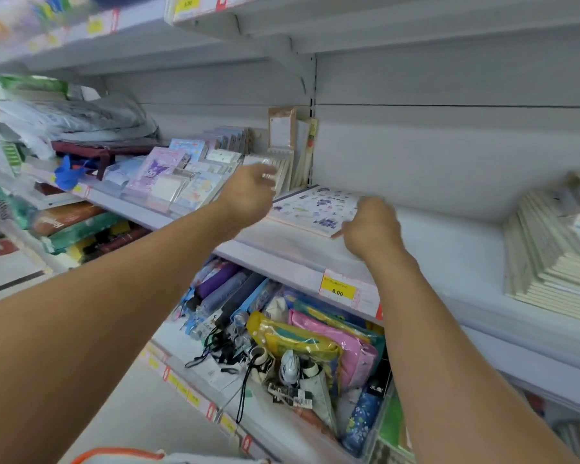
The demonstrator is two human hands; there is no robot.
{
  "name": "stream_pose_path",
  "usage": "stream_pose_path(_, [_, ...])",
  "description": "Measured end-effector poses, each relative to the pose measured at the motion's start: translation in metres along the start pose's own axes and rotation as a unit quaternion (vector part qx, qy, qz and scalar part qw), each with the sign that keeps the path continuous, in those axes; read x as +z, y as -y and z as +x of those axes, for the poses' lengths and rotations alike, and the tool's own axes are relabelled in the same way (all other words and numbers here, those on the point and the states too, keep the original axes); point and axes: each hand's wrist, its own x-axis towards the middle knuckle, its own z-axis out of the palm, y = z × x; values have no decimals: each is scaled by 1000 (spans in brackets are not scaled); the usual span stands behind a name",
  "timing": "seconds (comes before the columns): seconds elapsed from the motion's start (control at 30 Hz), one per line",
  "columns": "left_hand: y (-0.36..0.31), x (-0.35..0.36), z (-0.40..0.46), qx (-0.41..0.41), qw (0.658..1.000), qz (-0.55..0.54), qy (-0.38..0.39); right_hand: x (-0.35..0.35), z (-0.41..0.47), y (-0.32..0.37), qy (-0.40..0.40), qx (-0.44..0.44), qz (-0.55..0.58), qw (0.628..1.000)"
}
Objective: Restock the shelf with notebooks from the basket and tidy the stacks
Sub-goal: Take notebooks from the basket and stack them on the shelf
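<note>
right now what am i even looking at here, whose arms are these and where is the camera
There is no machine here: these are a person's two bare arms, filmed by one wide-angle camera worn on their head, looking forward and down at a white metal shop shelf.

The right hand grips the near edge of a flat white notebook printed with small purple and blue cartoon figures, which lies on the shelf. The left hand reaches toward upright cream-coloured note pads; motion blur hides whether its fingers hold anything.

Further right sits a fanned stack of cream notebooks. A yellow price tag reading 6.00 is on the shelf edge. Below lie folded umbrellas and colourful pouches. An orange-rimmed basket peeks in at the bottom.
</note>
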Motion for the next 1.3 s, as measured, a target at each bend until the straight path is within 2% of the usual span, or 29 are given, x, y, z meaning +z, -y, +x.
stream_pose_path(0.07, [2, -22, -30, 49, 999, -9, -15, -9, -23, 14, -125, -83, 21, 988])
stream_pose_path(0.13, [15, -48, -74, 43, 999, 29, -2, -12, -52, 37, -169, -178, 101, 964])
stream_pose_path(0.2, [46, -75, -121, 1, 994, 111, 24, 10, -90, 58, -104, -241, 165, 951])
stream_pose_path(0.23, [67, -88, -145, -26, 987, 153, 40, 30, -113, 63, -38, -257, 169, 951])
stream_pose_path(0.3, [109, -114, -193, -100, 968, 217, 82, 83, -163, 57, 165, -259, 108, 945])
stream_pose_path(0.37, [146, -139, -230, -194, 926, 283, 156, 132, -209, 37, 382, -197, 20, 903])
stream_pose_path(0.4, [160, -150, -245, -242, 883, 343, 210, 153, -230, 24, 449, -153, -14, 880])
stream_pose_path(0.47, [180, -166, -260, -286, 774, 484, 291, 185, -265, 4, 477, -88, -45, 873])
stream_pose_path(0.5, [189, -170, -263, -270, 743, 535, 298, 198, -280, -5, 472, -48, -33, 880])
stream_pose_path(0.57, [200, -172, -268, -235, 737, 564, 288, 219, -307, -12, 474, 48, 29, 879])
stream_pose_path(0.63, [209, -169, -273, -221, 730, 562, 318, 232, -327, -15, 482, 105, 58, 868])
stream_pose_path(0.7, [218, -168, -277, -221, 710, 560, 364, 241, -342, -14, 477, 131, 80, 866])
stream_pose_path(0.8, [227, -177, -279, -225, 690, 565, 392, 253, -352, -13, 433, 131, 87, 888])
stream_pose_path(0.93, [226, -194, -276, -239, 691, 564, 384, 261, -355, -8, 429, 173, 101, 881])
stream_pose_path(1.03, [219, -201, -269, -240, 721, 539, 364, 255, -349, -2, 478, 275, 181, 814])
stream_pose_path(1.1, [215, -205, -265, -240, 747, 517, 343, 249, -338, 4, 503, 261, 205, 798])
stream_pose_path(1.2, [212, -210, -262, -274, 773, 485, 302, 223, -308, 19, 488, 228, 301, 787])
stream_pose_path(1.3, [205, -215, -266, -348, 800, 422, 248, 187, -273, 27, 478, 221, 434, 731])
